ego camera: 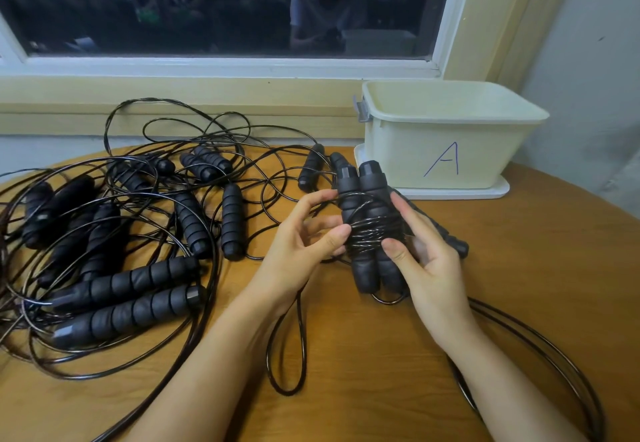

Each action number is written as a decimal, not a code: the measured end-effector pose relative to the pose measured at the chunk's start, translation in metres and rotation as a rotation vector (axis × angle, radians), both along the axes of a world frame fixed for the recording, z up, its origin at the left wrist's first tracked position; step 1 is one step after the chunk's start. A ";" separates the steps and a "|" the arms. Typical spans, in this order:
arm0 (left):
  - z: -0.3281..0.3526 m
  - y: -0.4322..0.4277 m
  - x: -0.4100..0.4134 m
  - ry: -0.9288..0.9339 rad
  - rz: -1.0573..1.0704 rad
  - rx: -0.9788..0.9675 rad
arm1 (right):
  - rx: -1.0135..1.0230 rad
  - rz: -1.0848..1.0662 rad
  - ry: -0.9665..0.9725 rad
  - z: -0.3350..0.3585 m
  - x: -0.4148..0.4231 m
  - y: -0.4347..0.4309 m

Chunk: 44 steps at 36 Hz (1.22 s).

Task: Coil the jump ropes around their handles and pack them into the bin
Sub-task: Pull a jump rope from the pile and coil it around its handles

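Head view: the right hand is gripping the paired handles upright, its thumb pressing on the wound turns. The left hand is pinching the cord against them. A slack loop is lying beneath the left wrist. Left of the left hand, tangled ropes are lying uncoiled. Beyond the right hand, the bin is showing nothing inside, so packing looks not yet begun.
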<state>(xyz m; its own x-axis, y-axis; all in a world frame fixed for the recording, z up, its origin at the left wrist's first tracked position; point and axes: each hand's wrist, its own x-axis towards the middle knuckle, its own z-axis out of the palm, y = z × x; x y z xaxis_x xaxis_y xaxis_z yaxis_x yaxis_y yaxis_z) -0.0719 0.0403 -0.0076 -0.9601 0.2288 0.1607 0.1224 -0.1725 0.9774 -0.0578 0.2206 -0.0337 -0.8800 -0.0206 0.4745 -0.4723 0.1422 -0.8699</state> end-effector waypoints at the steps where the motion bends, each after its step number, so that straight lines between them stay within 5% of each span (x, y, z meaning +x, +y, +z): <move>1: 0.000 0.000 0.000 -0.008 -0.008 -0.001 | 0.002 0.000 0.002 0.000 0.000 0.000; 25: -0.002 0.007 0.004 0.021 0.153 -0.069 | 0.192 -0.187 0.105 -0.003 0.001 0.000; 36: -0.006 0.008 0.003 0.090 0.189 -0.188 | 0.679 -0.318 -0.007 0.003 0.010 -0.011; 44: -0.002 0.007 0.005 0.136 0.065 -0.201 | 0.794 -0.571 0.184 0.003 0.009 -0.010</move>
<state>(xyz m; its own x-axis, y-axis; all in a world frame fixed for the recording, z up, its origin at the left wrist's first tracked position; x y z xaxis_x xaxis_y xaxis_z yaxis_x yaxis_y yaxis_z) -0.0673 0.0468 -0.0092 -0.9465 0.2078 0.2469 0.2597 0.0362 0.9650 -0.0483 0.2108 -0.0307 -0.7710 0.0123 0.6367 -0.2695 0.8996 -0.3438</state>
